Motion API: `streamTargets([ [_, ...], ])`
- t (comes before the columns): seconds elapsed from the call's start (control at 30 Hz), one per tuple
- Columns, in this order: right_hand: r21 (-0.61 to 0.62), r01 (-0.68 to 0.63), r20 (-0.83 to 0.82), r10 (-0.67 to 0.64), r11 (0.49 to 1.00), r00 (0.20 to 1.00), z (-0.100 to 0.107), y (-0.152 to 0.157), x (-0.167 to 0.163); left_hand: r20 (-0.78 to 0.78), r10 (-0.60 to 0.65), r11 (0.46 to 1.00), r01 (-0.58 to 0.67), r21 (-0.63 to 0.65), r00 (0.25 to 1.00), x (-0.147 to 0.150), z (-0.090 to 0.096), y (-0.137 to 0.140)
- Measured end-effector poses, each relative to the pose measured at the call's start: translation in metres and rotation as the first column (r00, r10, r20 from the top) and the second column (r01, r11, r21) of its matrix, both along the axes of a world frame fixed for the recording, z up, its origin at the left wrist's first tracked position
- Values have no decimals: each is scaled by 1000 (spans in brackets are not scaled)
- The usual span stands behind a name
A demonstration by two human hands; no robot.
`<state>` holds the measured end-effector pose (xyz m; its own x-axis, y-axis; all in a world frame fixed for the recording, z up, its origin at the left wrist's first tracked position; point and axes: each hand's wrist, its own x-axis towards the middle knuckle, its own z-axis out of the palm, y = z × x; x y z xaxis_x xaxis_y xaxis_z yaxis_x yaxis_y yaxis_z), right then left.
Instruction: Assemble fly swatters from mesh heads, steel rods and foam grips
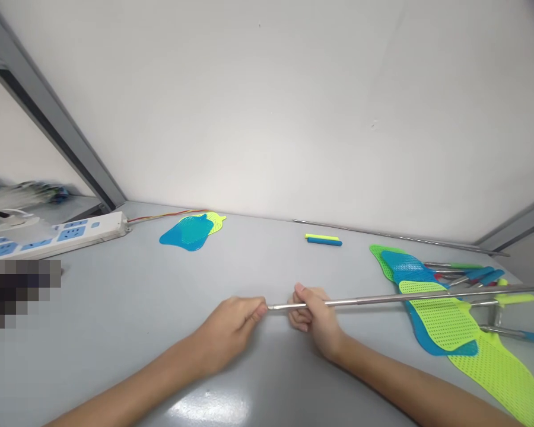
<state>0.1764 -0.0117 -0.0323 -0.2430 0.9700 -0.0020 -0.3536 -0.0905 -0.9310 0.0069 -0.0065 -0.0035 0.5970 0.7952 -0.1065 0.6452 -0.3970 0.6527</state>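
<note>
A thin telescopic metal rod (369, 300) runs level across the view, from my left fingertips out past the right edge. My left hand (229, 329) is closed in a pinch at its narrow left end; the very tip is hidden by the fingers. A short way to the right, my right hand (318, 320) is wrapped round the thinner section, thumb on top. Below the rod's right part lie fly swatters with perforated heads, among them a yellow-green head (440, 320) and a blue head (407, 268). Their metal shafts and coloured handles point right.
Loose blue (187, 232) and yellow-green (217, 222) swatter heads overlap at the back left. Two small handle sleeves (324, 240) lie near the wall, with another long rod (382, 232) behind them. A white power strip (102, 226) is at left. Grey posts (66, 112) frame the table.
</note>
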Motion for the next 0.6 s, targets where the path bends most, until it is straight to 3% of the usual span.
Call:
streamTargets([
  [0.1,9,-47,51,47,999,998,-1,-4,-2,11,-65,998,65,-22,998,4,-4,-8],
  [0.2,-9,-65,52,65,998,997,-1,-3,-2,24,-41,999,42,-25,999,6,-7,-11],
  [0.6,-23,14,44,-13,1000,999,-1,0,-4,45,-4,999,6,-41,999,2,4,0],
])
